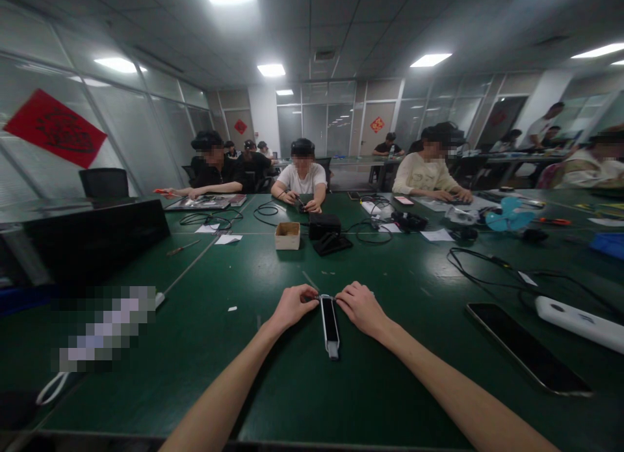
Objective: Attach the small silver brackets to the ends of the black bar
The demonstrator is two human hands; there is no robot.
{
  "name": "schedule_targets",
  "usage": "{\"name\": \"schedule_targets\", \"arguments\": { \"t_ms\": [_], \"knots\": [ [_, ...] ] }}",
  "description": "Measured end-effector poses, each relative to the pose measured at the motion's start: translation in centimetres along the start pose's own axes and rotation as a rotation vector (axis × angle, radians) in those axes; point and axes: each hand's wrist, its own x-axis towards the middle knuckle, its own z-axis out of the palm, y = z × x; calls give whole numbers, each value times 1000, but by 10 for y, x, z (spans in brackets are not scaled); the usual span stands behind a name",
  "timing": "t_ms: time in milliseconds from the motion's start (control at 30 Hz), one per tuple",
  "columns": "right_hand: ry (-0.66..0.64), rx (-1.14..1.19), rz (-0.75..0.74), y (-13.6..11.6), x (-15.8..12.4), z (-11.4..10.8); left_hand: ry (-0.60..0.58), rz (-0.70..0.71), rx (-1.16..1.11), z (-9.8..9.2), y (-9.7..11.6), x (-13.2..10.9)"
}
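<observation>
A narrow black-and-silver stick-shaped device (pixel 330 324) lies lengthwise on the green table (pixel 273 374) in front of me. My left hand (pixel 291 305) has its fingers curled and pinched at the device's far end from the left. My right hand (pixel 359 305) is curled the same way and touches that far end from the right. Both forearms stretch out from the near table edge. What the fingertips grip at the tip is too small to make out.
A black phone (pixel 526 348) and a white power strip (pixel 580 322) with cables lie to the right. A small cardboard box (pixel 287 235) and a black device (pixel 327 232) sit further back. Several people work at the far side. A dark monitor (pixel 92 237) stands left.
</observation>
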Motion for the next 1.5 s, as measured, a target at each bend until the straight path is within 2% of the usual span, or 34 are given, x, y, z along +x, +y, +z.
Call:
{"name": "schedule_targets", "arguments": {
  "t_ms": [1000, 1333, 1500],
  "knots": [
    [-8, -1, -1, 3, 0, 4, -12, 19, 36, 1, -2, -1],
    [37, 9, -27, 5, 0, 8, -16, -5, 1, 0, 1, 0],
    [13, 3, -26, 1, 2, 2, -9, 16, 9, 1, 0, 2]
  ]
}}
